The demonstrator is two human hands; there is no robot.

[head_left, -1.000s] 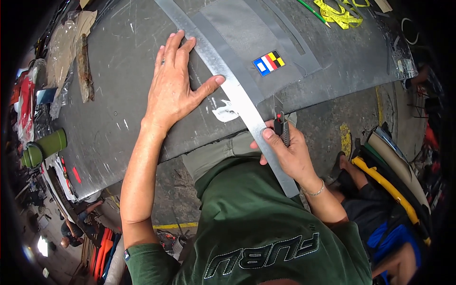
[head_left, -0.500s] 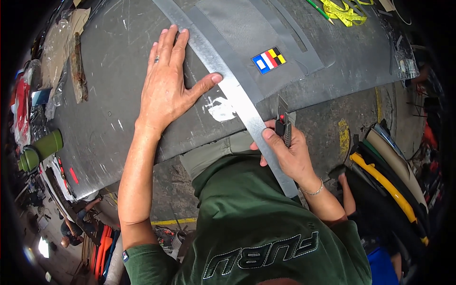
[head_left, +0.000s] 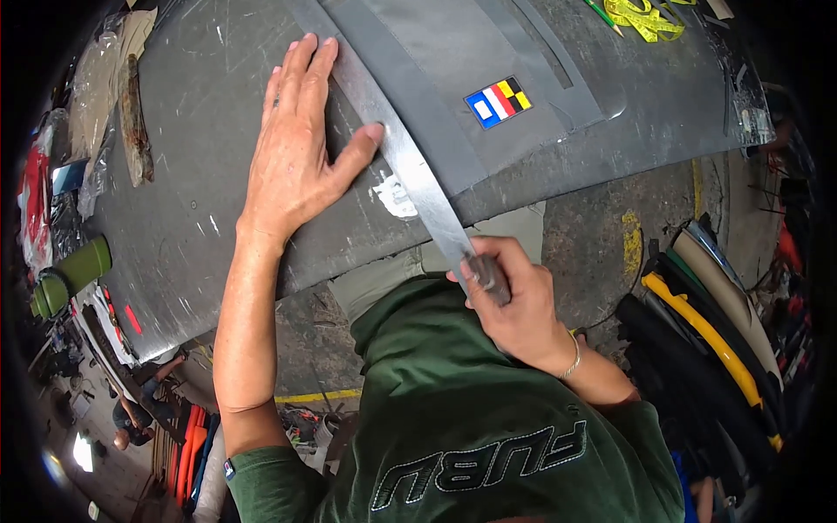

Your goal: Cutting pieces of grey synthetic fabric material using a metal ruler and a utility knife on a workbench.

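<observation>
The left hand (head_left: 295, 161), palm down and fingers extended, grasps nothing; it lies flat on the dark work table (head_left: 196, 131), its fingertips and thumb tip at the left edge of a long metal straightedge (head_left: 405, 166). The right hand (head_left: 519, 305), nearer and farther right, is closed around a dark-handled cutter (head_left: 490, 279), its thumb laid along the handle; the blade cannot be made out. The straightedge runs obliquely from the far left to the near right, passing just right of the left hand and reaching the cutter at the right hand, where its near end is hidden; whether the right hand also grips it cannot be told. Along the right side of the straightedge lies a grey fabric panel (head_left: 436, 87), to the right of the left hand and beyond the right hand, with neither hand seen to touch it. A multicoloured patch (head_left: 498, 102) sits toward the panel's near right part. Just left of the straightedge, near the table's front edge, is a white mark (head_left: 397, 197). At the far right lie a green pencil (head_left: 602, 16) and a yellow measuring tape (head_left: 643, 23); at the far left, a rough stick (head_left: 134, 122).
</observation>
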